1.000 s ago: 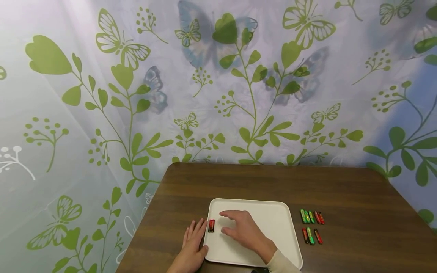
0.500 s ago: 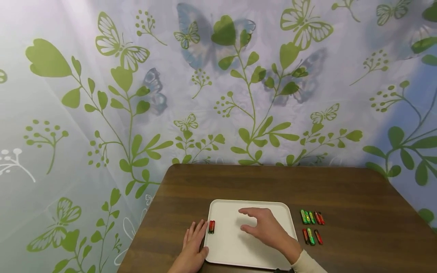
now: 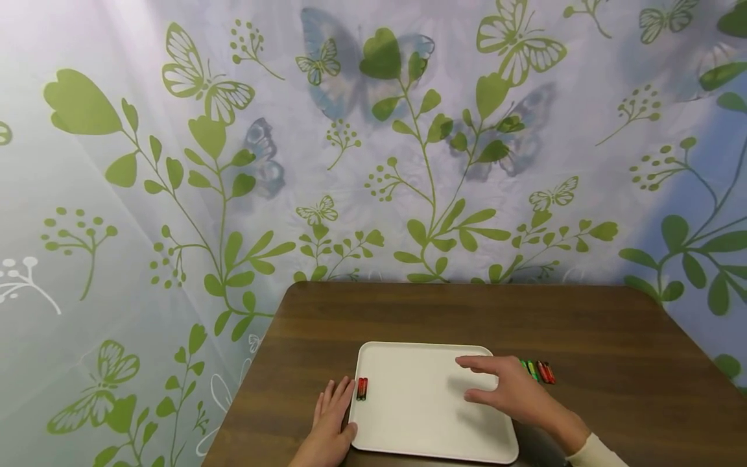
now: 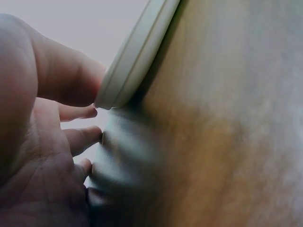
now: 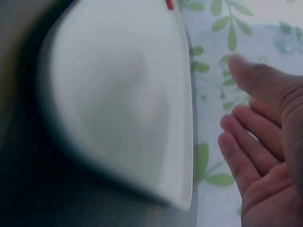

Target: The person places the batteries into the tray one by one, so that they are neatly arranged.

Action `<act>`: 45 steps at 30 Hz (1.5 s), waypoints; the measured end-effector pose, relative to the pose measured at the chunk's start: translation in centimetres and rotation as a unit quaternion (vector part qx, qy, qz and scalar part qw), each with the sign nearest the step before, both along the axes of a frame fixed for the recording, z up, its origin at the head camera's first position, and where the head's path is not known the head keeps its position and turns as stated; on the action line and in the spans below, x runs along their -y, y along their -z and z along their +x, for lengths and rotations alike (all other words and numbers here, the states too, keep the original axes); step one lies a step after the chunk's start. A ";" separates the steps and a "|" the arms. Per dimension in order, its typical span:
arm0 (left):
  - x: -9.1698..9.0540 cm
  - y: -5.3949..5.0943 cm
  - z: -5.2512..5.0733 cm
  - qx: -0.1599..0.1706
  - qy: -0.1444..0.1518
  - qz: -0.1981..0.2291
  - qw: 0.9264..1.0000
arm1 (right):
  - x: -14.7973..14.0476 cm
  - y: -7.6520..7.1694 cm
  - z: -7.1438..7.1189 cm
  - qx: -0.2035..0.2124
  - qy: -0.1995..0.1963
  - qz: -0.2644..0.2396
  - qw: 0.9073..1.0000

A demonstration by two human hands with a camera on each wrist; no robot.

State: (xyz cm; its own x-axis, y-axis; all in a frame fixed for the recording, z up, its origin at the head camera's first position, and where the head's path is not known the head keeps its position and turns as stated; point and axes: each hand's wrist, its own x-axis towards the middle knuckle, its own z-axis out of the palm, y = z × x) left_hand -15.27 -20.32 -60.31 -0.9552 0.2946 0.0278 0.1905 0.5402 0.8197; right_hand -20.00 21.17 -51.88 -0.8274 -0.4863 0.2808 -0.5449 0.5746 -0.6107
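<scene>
The left hand [image 3: 331,418] is resting at the left edge of the white tray [image 3: 414,415], its fingers spreading a little, its thumb touching the rim. The right hand [image 3: 519,390] is hovering above the tray's right part — the thumb is standing apart from the fingers. Two red batteries [image 3: 362,389] are lying side by side in the tray, near its left wall. Other batteries [image 3: 546,372], green and red, are lying on the worktop [image 3: 642,389] at right, partly behind this hand.
</scene>
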 end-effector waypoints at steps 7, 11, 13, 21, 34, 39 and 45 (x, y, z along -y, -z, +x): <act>0.0 -0.1 0.0 0.006 0.000 0.004 1.000 | -5.0 -0.2 0.9 0.039 -0.002 -0.015 0.999; -0.1 -0.1 0.1 0.010 0.001 0.011 1.000 | -7.4 0.1 1.5 0.040 0.004 -0.027 0.999; -0.1 -0.2 0.1 0.006 0.000 0.008 1.000 | -8.4 0.3 1.8 0.031 0.010 -0.022 0.999; 0.0 -0.3 0.1 0.007 0.001 -0.001 1.000 | -11.3 1.3 3.0 -0.004 0.048 0.010 0.999; 0.0 -0.2 0.1 0.001 -0.001 0.001 1.000 | -12.7 3.0 3.1 -0.024 0.086 0.047 0.995; -0.1 -0.3 0.3 -0.004 -0.002 0.000 1.000 | -12.8 3.3 3.2 -0.004 0.092 0.058 0.994; -0.1 -0.6 0.4 0.003 0.001 0.010 1.000 | -12.9 3.9 3.0 -0.019 0.088 0.055 0.994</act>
